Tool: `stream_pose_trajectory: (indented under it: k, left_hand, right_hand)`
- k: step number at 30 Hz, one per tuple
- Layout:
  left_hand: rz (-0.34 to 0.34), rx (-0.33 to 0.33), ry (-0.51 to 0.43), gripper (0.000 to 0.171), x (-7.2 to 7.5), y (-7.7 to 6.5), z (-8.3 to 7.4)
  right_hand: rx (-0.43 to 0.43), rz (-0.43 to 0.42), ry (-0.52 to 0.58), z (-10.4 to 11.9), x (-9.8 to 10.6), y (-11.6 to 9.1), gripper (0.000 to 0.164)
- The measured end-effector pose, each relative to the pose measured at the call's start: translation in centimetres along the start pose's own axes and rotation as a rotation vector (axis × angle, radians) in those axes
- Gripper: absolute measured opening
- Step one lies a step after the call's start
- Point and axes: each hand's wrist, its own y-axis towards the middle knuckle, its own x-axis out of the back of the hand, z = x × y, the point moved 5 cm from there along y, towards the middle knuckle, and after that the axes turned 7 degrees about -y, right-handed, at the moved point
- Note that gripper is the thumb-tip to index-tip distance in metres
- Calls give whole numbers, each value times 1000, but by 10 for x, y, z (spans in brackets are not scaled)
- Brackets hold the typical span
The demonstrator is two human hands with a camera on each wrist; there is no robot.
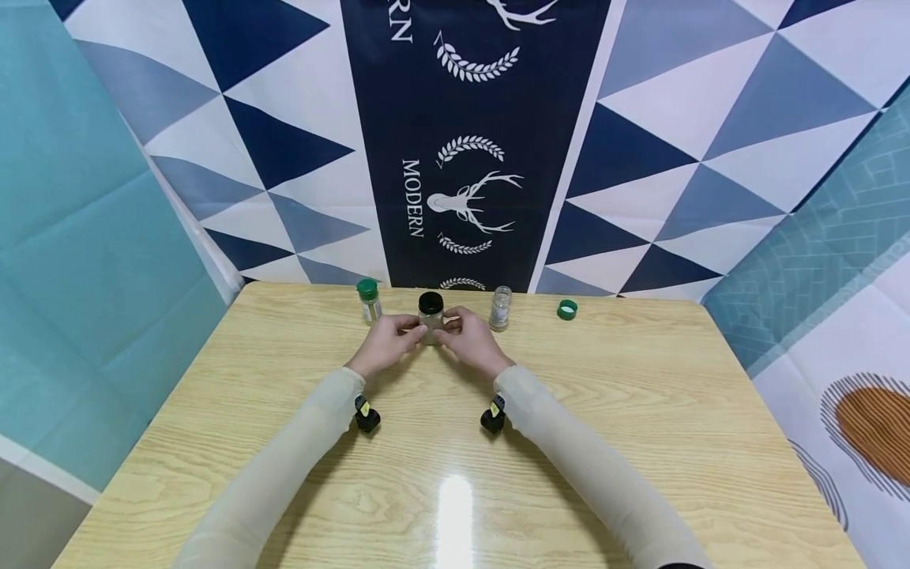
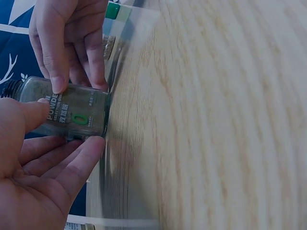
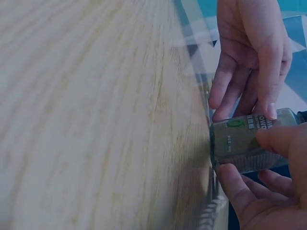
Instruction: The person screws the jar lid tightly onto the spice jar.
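Blue and white triangles cover the wall behind one wooden bench. One black-topped jar stands on it, between the left hand and the right hand, each holding it by a side. Only the wrist views show its green mark. One green-topped bottle sits left; one clear bottle and one green cap sit right.

White capitals are spelling "MODERN" sideways on the dark wall panel, a cropped "RN" showing above. The jar is carrying the word "POWDER" beneath a line ending in "N," with Chinese characters and a green 0-shaped mark; smaller print is proving illegible.
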Motion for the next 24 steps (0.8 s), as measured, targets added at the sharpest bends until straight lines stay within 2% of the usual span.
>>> stream_pose_trajectory:
  k: [9,16,24]
  left_hand:
    - [-1,20,-21,41,2,7,3]
    - [-20,3,96,38,4,15,0]
    - [-17,37,93,38,4,21,2]
  right_hand:
    - [-5,-15,-13,-2,-1,10,45]
    - [10,-19,-32,-1,-1,18,43]
    - [14,-20,-21,0,1,23,43]
